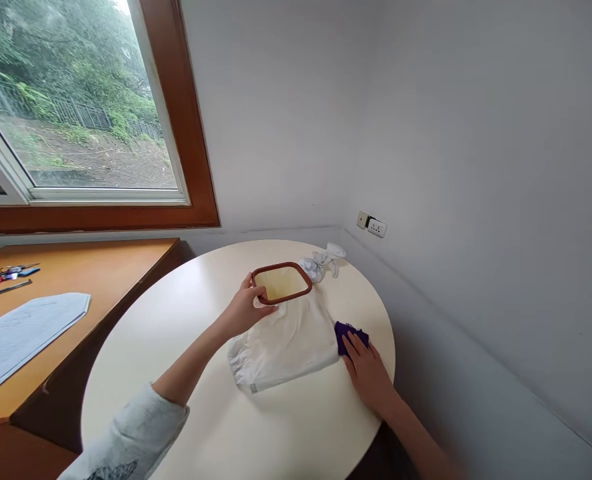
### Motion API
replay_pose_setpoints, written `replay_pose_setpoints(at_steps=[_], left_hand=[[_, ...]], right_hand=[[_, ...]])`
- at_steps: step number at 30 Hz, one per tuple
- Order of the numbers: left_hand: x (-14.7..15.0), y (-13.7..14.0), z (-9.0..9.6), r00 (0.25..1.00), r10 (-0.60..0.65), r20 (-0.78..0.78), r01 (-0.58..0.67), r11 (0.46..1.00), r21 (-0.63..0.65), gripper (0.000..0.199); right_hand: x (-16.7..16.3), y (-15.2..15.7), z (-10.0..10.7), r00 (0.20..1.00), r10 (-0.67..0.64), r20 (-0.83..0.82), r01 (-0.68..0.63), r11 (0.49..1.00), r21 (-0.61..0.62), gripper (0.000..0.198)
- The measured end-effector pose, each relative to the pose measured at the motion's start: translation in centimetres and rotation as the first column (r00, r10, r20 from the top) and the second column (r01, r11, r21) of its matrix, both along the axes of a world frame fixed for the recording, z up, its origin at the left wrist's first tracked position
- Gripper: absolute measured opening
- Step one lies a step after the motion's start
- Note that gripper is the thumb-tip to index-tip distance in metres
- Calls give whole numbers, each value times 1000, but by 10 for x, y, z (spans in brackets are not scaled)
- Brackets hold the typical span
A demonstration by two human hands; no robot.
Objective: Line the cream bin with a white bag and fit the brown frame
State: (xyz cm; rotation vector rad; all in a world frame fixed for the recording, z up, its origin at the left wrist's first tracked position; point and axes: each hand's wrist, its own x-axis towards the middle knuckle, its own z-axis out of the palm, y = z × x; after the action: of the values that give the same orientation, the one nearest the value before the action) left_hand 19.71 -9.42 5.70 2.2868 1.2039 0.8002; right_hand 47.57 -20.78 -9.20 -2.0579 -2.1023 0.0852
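My left hand (250,303) is closed on the left edge of a brown-rimmed frame (310,283), a rounded rectangle with a pale yellow inside. It is held tilted above a crumpled white cloth bag (296,340) lying on the table. My right hand (367,373) lies with fingers stretched over a small folded dark purple cloth (343,331), at the right edge of the white bag. Behind the frame sits a small tied translucent pouch (316,268) with something pale inside.
All this rests on a round cream table (141,360) in a wall corner. At left stands a wooden desk (116,263) with papers (31,330) and keys (11,272). A wall socket (377,227) and a window (76,100) are beyond.
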Motion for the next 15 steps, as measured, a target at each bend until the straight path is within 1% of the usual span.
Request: replay_pose_setpoints(at_steps=[2, 4, 6, 8, 10, 12, 13, 15], left_hand=[[21, -4, -4, 999, 29, -14, -29, 1000, -3, 27], [42, -11, -7, 995, 80, -66, -81, 997, -13, 25], [61, -19, -4, 981, 120, -155, -127, 991, -33, 28], [77, -27, 3, 960, 101, -260, -120, 991, -59, 35], [85, -30, 13, 929, 29, -370, -64, 995, -83, 44], [86, -27, 23, 881, -65, -469, 32, 996, -77, 48], [85, -23, 28, 855, -114, -507, 97, 994, -59, 47], [84, -15, 36, 808, -207, -551, 245, 970, -4, 33]], right_hand=[[1, -18, 1, 1000, -13, -3, 13, 1000, -1, 53], [1, -31, 2, 1000, -31, -2, 31, 1000, -2, 52], [0, -39, 3, 999, -47, -7, 47, 999, -3, 51], [-1, -42, 5, 998, -58, -23, 58, 998, 3, 49], [-1, -42, 6, 997, -53, -49, 54, 998, 20, 46], [-2, -42, 7, 996, -47, -78, 50, 998, 38, 44], [-2, -42, 7, 995, -46, -90, 50, 998, 47, 44], [-2, -42, 5, 993, -48, -105, 55, 996, 72, 43]])
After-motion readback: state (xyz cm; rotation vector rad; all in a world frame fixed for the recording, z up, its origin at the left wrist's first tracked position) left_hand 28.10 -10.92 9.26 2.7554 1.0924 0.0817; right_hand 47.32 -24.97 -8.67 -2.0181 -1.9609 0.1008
